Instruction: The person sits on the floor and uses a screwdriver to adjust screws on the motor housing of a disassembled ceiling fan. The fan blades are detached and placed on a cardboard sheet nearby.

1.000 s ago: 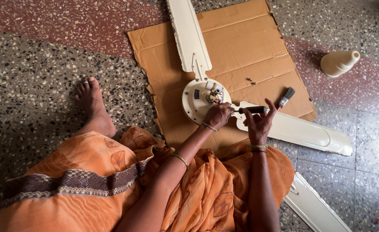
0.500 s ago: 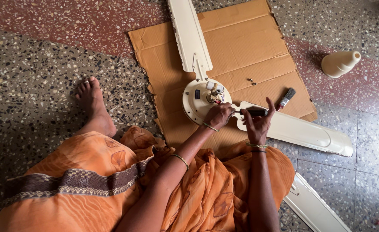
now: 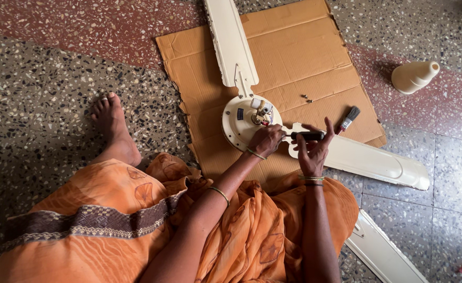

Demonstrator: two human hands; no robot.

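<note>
Floor: speckled terrazzo floor (image 3: 42, 68) with a red band at the top; a flattened cardboard sheet (image 3: 314, 47) lies on it as my working mat, and I sit at its near edge in an orange garment.
Foot: my bare foot (image 3: 114, 126) rests on the floor left of the cardboard, well apart from the work.
Upper blade: a cream fan blade (image 3: 231, 42) runs up from the hub and off the top of the view.
Fan hub: the round cream motor housing (image 3: 238, 128) sits on the cardboard with its wiring and small fittings facing up.
Left hand: my left hand (image 3: 266, 140) is closed at the hub's right edge, its grip pinched about the tool's tip; I cannot tell what the fingers cover.
Screwdriver: a black-handled screwdriver (image 3: 307, 135) lies level between my two hands, pointing at the hub.
Right hand: my right hand (image 3: 312, 152) grips the handle with the fingers loosely spread.
Lower blade: a second blade (image 3: 372, 160) reaches right from the hub.
Loose screws: small screws (image 3: 307, 98) lie on the cardboard, near a little brush (image 3: 349, 119).
Cone: a cream cone-shaped cover (image 3: 413, 77) lies on the floor at far right.
Risk, slip: with so loose a grip the tip could jump off and jab my left fingers or the wires.
Risk, loss: the screws could roll off onto the speckled floor and be hard to spot.
</note>
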